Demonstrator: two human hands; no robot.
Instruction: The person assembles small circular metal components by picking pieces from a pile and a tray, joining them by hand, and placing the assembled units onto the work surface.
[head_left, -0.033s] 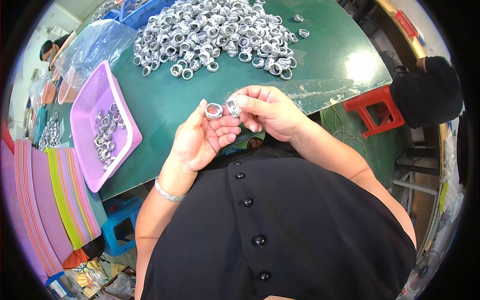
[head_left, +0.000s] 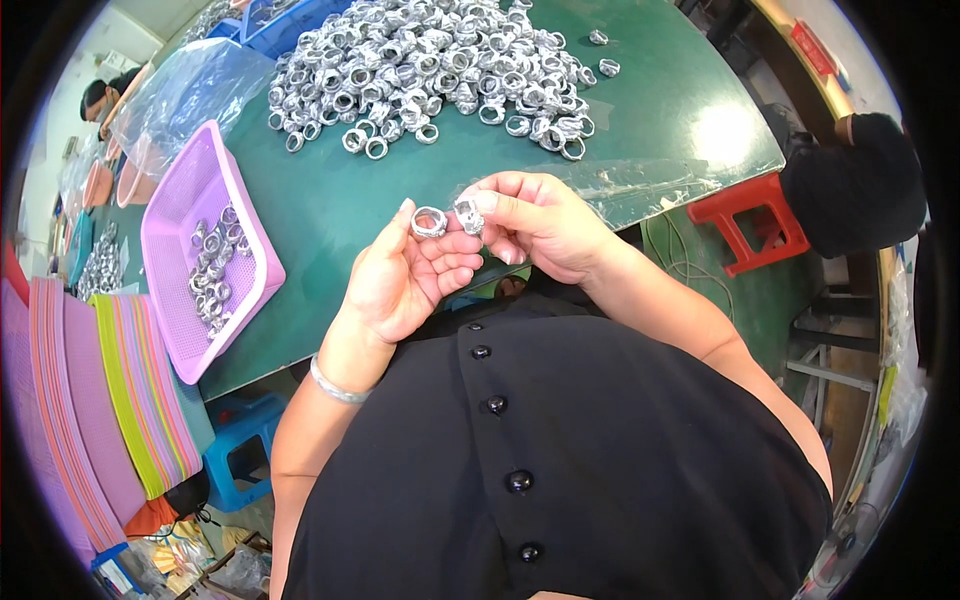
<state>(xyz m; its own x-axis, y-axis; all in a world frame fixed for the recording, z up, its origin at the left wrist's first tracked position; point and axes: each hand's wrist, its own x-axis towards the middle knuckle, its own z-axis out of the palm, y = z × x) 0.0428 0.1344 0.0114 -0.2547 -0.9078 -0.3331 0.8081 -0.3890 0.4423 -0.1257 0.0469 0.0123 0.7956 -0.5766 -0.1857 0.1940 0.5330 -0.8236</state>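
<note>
My left hand [head_left: 385, 285] has a silver-coloured ring [head_left: 430, 233] between its thumb and fingers, with the ring's round opening facing up. Close beside it, my right hand [head_left: 550, 225] pinches a second silver ring [head_left: 470, 219], which is turned more on its side. Both rings are above the near edge of the green table [head_left: 340, 200]. A large heap of similar rings [head_left: 420, 75] lies beyond my hands. To the left, a purple plastic basket [head_left: 262, 265] holds several more rings [head_left: 210, 275].
Stacked coloured baskets [head_left: 150, 400] stand at the left, near a blue stool [head_left: 240, 455]. A clear plastic bag [head_left: 195, 90] and a blue crate [head_left: 285, 28] are at the far left. On the right, a person in black [head_left: 850, 185] is by a red stool [head_left: 750, 220].
</note>
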